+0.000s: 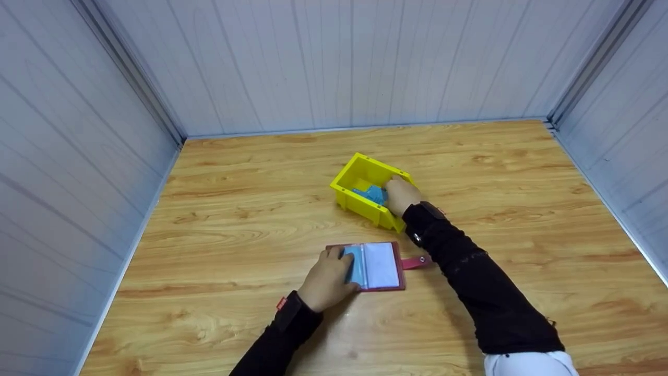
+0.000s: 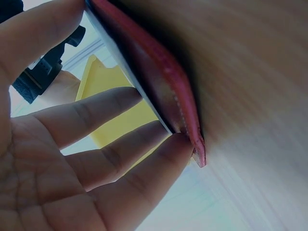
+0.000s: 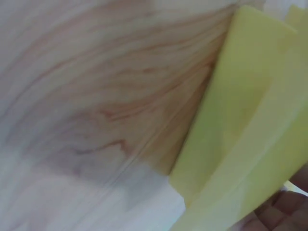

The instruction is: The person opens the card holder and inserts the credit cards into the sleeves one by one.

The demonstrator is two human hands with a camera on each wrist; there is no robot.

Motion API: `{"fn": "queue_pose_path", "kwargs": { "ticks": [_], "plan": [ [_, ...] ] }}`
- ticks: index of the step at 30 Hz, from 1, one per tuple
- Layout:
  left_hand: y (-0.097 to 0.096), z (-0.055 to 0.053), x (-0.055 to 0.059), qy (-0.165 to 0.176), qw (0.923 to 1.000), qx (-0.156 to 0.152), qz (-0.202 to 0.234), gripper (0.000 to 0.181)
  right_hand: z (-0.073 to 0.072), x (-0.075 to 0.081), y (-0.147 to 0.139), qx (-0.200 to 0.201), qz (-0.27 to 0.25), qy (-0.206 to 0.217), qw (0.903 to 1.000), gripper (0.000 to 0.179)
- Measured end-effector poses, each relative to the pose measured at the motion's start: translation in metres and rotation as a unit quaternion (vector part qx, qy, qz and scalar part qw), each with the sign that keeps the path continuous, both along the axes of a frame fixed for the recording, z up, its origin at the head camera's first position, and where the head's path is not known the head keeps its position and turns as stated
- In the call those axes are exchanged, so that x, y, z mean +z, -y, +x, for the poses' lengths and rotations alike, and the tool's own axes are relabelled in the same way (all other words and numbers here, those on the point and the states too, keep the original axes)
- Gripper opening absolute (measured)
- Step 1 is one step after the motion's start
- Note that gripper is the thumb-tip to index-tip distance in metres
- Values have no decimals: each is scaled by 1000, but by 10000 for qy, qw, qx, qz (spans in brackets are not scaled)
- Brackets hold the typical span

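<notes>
Booth-like workspace: pale panel walls [image 1: 323, 62], wood-grain work surface [image 1: 235, 209].

Wood-grain tabletop [image 1: 235, 209], pale panels [image 1: 323, 62] on three sides, grey corner strips [image 1: 129, 65].

Overhead view, near wrist views, shared bin [image 1: 360, 206]

The bin [image 1: 360, 206], an object [image 1: 374, 194] inside it, stands behind the booklet [image 1: 381, 266] on the table [image 1: 235, 209].
</notes>
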State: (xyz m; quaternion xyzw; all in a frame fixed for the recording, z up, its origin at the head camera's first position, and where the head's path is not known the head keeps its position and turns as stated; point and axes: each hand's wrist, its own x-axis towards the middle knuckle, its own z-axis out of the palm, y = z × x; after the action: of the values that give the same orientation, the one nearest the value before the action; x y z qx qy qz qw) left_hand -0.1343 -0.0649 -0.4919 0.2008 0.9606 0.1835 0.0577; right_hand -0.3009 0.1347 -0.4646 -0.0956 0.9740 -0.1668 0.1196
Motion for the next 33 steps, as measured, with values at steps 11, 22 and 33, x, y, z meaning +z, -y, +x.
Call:
{"fn": "queue_pose_path", "kwargs": {
  "ticks": [11, 22, 33],
  "plan": [
    [0, 1, 0, -219, 9997, -54, -11, 65, 2, 17, -22, -229, -1449, 163, 9890, 28],
    [1, 1, -2, -327, 9994, -72, 38, 64, 15, 38, -45, -894, -2959, -146, 9509, 26],
    [1, 1, -2, -265, 9996, -68, 63, 64, 49, 43, -45, -1504, -4501, 652, 8778, 20]
  ]
}}
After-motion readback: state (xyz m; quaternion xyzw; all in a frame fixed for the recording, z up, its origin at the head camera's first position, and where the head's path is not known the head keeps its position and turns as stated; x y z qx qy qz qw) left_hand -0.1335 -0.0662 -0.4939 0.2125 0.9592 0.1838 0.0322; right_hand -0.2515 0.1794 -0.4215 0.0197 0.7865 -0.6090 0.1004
